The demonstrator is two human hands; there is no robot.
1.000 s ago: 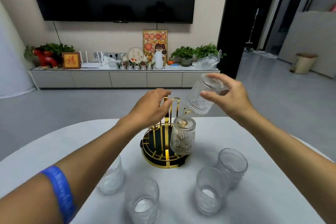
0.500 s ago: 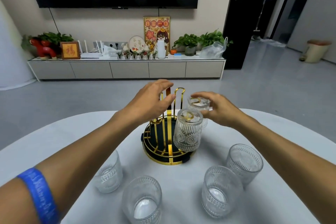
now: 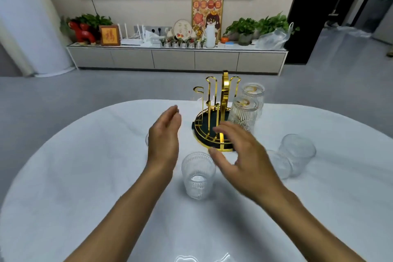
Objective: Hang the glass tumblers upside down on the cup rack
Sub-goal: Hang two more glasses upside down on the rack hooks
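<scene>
A gold wire cup rack (image 3: 214,112) on a dark round base stands mid-table. Two ribbed glass tumblers hang upside down on its right side, one nearer (image 3: 244,114) and one behind it (image 3: 254,93). An upright tumbler (image 3: 198,174) stands between my hands. Two more upright tumblers stand at the right, one (image 3: 297,152) in full view and one (image 3: 278,164) partly behind my right hand. A sliver of another glass (image 3: 146,139) shows behind my left hand. My left hand (image 3: 164,134) is open, left of the rack. My right hand (image 3: 240,153) is open, fingers spread, in front of the rack.
The white table (image 3: 85,176) curves away at its far edge just behind the rack. Beyond it lies grey floor, then a low TV cabinet (image 3: 176,57) with plants and ornaments against the wall. A glass rim (image 3: 202,258) shows at the bottom edge.
My right hand let go of the second tumbler, which now hangs on the rack. Both hands drew back toward me from the rack, and the view tilted down.
</scene>
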